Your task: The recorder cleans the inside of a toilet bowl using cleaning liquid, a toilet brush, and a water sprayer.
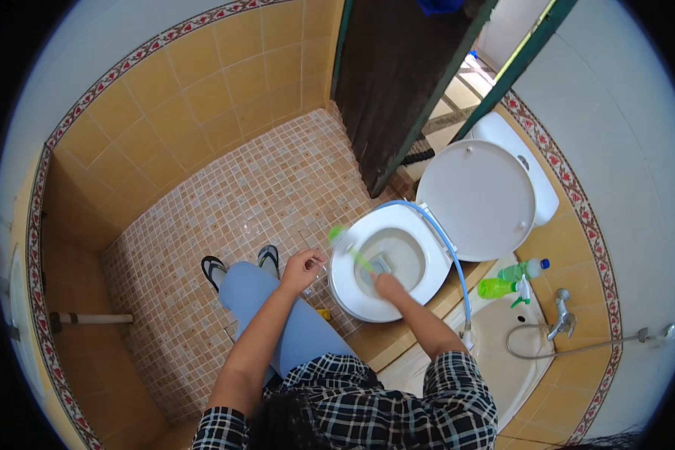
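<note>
My right hand (pixel 389 286) grips the green handle of a toilet brush (pixel 363 261) above the bowl. The brush's white and green head is motion-blurred over the left rim of the white toilet seat (pixel 344 284). Inside the toilet bowl (pixel 402 253), the grey-white basin shows around the handle. Beside the toilet's left edge hovers my left hand (pixel 302 270), its fingers loosely bent and nothing visible in them. The raised toilet lid (pixel 478 197) leans back against the cistern (pixel 543 194).
A blue hose (pixel 449 247) crosses the back of the seat. A green spray bottle (pixel 498 288) and another bottle (pixel 523 270) lie by the bathtub (pixel 495 332), below a mixer tap (pixel 562 320). The dark door (pixel 402 84) stands ajar. Something yellow (pixel 324 314) rests beside my leg.
</note>
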Motion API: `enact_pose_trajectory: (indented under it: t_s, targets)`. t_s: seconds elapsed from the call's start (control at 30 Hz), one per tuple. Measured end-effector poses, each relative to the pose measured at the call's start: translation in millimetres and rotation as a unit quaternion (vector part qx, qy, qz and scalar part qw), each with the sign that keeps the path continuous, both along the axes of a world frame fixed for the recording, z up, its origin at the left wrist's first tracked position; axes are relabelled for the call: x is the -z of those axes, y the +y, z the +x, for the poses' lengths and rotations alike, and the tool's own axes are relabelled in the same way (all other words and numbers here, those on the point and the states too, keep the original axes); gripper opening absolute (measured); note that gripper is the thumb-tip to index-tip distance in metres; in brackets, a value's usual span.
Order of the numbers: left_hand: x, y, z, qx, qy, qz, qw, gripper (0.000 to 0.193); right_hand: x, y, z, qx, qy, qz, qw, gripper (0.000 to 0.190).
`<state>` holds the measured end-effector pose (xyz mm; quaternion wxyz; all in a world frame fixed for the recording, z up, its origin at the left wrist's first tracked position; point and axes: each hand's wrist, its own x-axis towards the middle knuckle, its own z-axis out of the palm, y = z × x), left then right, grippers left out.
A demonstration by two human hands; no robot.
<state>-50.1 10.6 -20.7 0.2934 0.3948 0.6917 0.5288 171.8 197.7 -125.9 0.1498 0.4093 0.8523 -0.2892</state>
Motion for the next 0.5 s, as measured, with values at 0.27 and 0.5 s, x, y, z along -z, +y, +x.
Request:
enact_pose_trajectory:
  t_s: [0.27, 0.5]
  targets:
    - [-4, -3, 0, -0.018, 0.01, 0.005, 1.0, 0.015, -18, 58, -22, 0.116, 0.014, 0.026, 0.993, 0.069]
    - [2, -16, -8, -0.041, -0.011, 0.017, 0.999, 0.015, -24, -7, -19, -0.06, -0.088, 0.03, 0.994, 0.069]
